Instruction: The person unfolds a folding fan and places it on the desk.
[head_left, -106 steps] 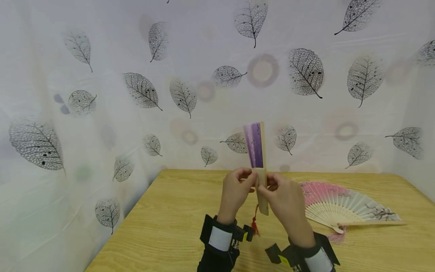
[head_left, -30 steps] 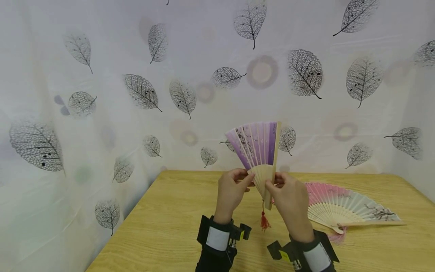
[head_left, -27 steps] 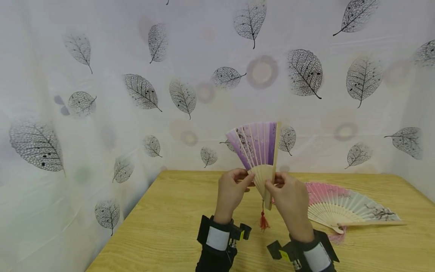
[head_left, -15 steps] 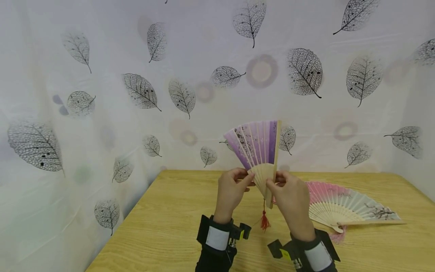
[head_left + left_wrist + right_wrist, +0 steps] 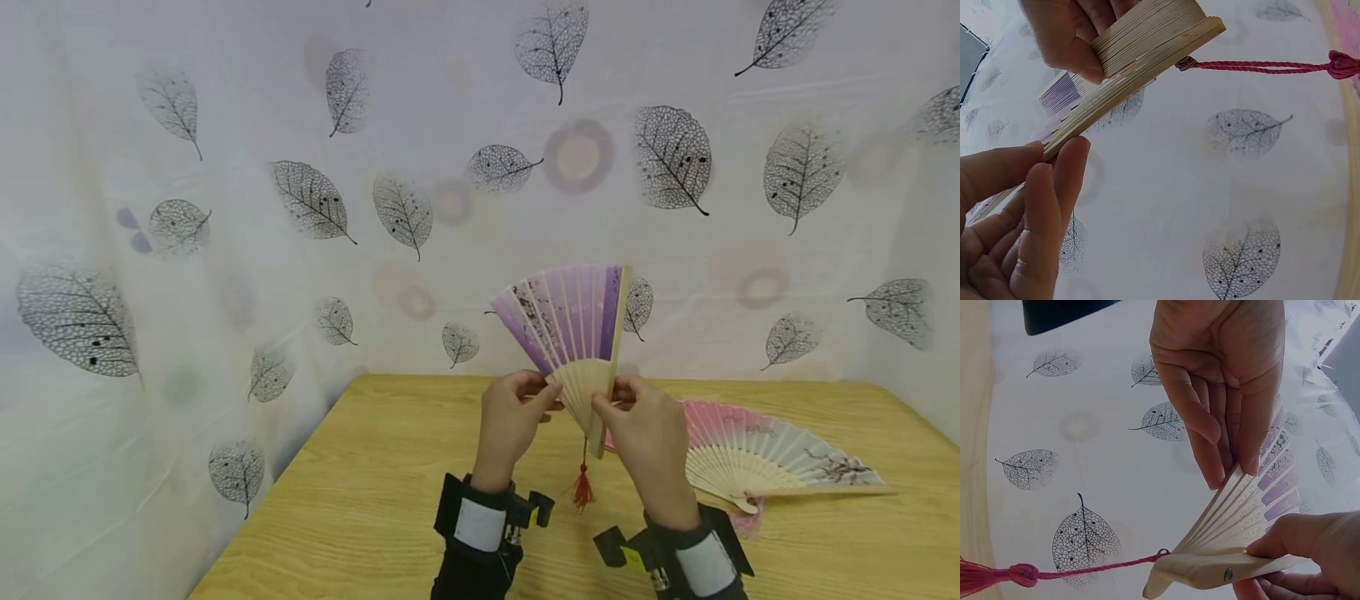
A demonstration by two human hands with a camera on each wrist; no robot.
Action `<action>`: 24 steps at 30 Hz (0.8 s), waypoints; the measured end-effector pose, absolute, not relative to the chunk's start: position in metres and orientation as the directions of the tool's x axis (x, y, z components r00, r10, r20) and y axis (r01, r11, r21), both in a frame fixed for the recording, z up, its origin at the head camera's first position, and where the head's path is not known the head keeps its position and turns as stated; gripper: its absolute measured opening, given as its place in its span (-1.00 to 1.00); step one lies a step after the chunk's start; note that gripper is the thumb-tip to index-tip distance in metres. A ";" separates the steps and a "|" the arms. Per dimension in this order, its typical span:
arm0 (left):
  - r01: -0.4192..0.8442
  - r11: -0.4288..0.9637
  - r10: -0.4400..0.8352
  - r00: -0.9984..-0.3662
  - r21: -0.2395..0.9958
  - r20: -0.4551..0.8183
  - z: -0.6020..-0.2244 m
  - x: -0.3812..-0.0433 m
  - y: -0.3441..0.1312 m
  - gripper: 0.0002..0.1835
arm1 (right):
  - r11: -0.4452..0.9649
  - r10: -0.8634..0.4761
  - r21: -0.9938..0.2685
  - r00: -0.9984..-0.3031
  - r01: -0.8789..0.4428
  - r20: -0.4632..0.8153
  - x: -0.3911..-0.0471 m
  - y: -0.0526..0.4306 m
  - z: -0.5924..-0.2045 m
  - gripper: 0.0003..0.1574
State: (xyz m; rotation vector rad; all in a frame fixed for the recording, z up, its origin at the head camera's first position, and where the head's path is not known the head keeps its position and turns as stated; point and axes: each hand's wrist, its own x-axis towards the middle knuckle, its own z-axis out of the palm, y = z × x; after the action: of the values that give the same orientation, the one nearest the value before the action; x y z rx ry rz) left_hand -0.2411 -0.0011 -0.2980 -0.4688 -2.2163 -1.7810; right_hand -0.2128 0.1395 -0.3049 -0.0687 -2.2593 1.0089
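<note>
The purple fan is in my two hands, up in the air over the table, partly spread. Its cloth points up and its pivot end down; the long axis is near upright, with the right guard leaning a little right at the top. My left hand pinches the ribs at the fan's left side, and my right hand pinches the guard side, thumb in front. A red tassel hangs from the pivot end.

The right wrist view shows what the head view does not: a rivet through the pivot end and a small ring that the tassel's cord runs from. The left wrist view shows the ribs by my right hand stacked in a thick bundle.

The pink fan lies spread on the table toward the right edge, cloth to the far edge, its left part behind my right hand. A pink tassel lies at its pivot. Beyond the far edge hangs a leaf-print sheet.
</note>
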 end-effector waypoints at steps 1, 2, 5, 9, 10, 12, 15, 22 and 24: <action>0.404 0.197 0.087 -0.915 0.893 0.395 -0.298 -0.241 -0.001 -0.73 | 0.700 0.297 -0.683 -0.784 -0.209 0.545 -0.213 0.140 -0.305 -0.65; 0.405 0.197 0.087 -0.914 0.893 0.396 -0.298 -0.241 -0.001 -0.73 | 0.698 0.297 -0.684 -0.783 -0.212 0.546 -0.213 0.140 -0.305 -0.64; 0.410 0.194 0.090 -0.912 0.891 0.400 -0.298 -0.241 -0.001 -0.73 | 0.690 0.304 -0.693 -0.786 -0.208 0.539 -0.213 0.141 -0.304 -0.64; 0.402 0.186 0.092 -0.915 0.896 0.392 -0.298 -0.241 0.000 -0.74 | 0.678 0.318 -0.710 -0.795 -0.190 0.517 -0.213 0.143 -0.303 -0.62; 0.400 0.184 0.092 -0.917 0.898 0.389 -0.298 -0.241 0.000 -0.74 | 0.675 0.321 -0.714 -0.797 -0.186 0.511 -0.213 0.143 -0.302 -0.62; 0.395 0.184 0.092 -0.919 0.900 0.384 -0.298 -0.241 0.000 -0.75 | 0.675 0.322 -0.715 -0.799 -0.181 0.507 -0.213 0.144 -0.302 -0.62; 0.396 0.184 0.094 -0.918 0.899 0.385 -0.298 -0.242 0.000 -0.74 | 0.677 0.320 -0.713 -0.799 -0.184 0.510 -0.213 0.145 -0.302 -0.63; 0.421 0.179 0.100 -0.907 0.889 0.409 -0.302 -0.245 -0.001 -0.72 | 0.663 0.326 -0.718 -0.781 -0.213 0.533 -0.215 0.146 -0.304 -0.66; 0.427 0.178 0.100 -0.904 0.887 0.416 -0.302 -0.245 -0.002 -0.72 | 0.654 0.335 -0.725 -0.777 -0.215 0.533 -0.215 0.146 -0.304 -0.67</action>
State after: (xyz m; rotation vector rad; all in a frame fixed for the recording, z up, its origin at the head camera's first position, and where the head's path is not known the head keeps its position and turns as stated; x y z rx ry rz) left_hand -0.2448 -0.0020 -0.3021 -0.5057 -2.1929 -1.7901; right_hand -0.2149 0.1461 -0.3043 -0.0927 -2.2124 1.0830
